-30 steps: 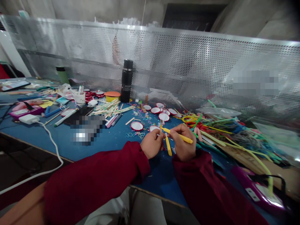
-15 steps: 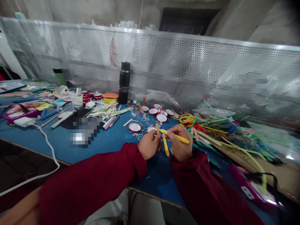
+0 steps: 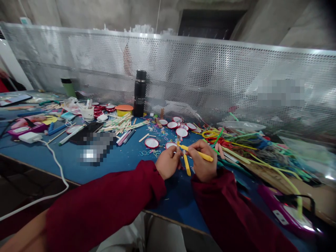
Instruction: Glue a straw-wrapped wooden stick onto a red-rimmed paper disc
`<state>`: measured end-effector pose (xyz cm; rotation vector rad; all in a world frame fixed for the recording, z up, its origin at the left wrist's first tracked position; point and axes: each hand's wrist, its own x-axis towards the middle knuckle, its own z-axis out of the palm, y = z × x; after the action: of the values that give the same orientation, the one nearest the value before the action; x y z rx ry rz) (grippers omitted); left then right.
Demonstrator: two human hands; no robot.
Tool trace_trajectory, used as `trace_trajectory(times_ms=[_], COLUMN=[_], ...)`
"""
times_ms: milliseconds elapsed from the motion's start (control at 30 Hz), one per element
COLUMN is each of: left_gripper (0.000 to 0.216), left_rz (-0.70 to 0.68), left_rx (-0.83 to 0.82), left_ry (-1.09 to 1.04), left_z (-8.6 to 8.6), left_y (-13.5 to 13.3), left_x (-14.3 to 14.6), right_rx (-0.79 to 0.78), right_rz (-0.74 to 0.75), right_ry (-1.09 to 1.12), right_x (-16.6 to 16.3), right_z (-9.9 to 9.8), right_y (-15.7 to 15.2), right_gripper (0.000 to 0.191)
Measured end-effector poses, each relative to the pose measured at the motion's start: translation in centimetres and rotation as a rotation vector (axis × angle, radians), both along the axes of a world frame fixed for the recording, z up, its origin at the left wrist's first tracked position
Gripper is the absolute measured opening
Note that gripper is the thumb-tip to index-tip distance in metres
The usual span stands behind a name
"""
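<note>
Between the thumb and fingers of my left hand [image 3: 168, 163] a small flat wooden stick [image 3: 178, 139] stands upright, with a yellow patch on it. My right hand [image 3: 203, 161] grips a yellow marker [image 3: 201, 154] like a pen, its tip at the stick, seemingly touching it. Below and between the hands is a second yellow piece [image 3: 187, 166] with a pale upper end; I cannot tell whether it is a cap or another marker. White discs with red rims, such as one disc [image 3: 152, 142], lie just beyond my hands, one partly hidden behind my left hand.
A black bottle [image 3: 140, 93] stands before the perforated metal screen [image 3: 168, 63]. Patterned paper sticks [image 3: 123, 124], markers [image 3: 126, 137] and a phone [image 3: 98, 150] lie to the left. Tangled coloured cords [image 3: 265, 150] and a purple device [image 3: 286, 213] are at the right.
The whole view has shifted very slightly. Both hands keep the same grip, with the marker tip still at the stick.
</note>
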<state>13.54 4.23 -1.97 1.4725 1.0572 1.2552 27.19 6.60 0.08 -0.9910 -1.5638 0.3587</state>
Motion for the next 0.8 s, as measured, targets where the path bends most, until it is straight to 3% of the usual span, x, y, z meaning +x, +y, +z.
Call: trace_trajectory(times_ms=[433, 800], left_gripper=[0.021, 0.022], left_rz=[0.003, 0.026], left_rx=[-0.028, -0.001], left_ry=[-0.01, 0.033], left_z=[-0.2, -0.5], left_y=[0.0, 0.2], left_x=[0.1, 0.2], right_rx=[0.0, -0.012], right_rz=[-0.034, -0.007], right_ry=[-0.051, -0.024], right_x=[-0.4, -0.3], right_z=[1.0, 0.7], right_y=[-0.6, -0.5], right_gripper=[0.013, 0.014])
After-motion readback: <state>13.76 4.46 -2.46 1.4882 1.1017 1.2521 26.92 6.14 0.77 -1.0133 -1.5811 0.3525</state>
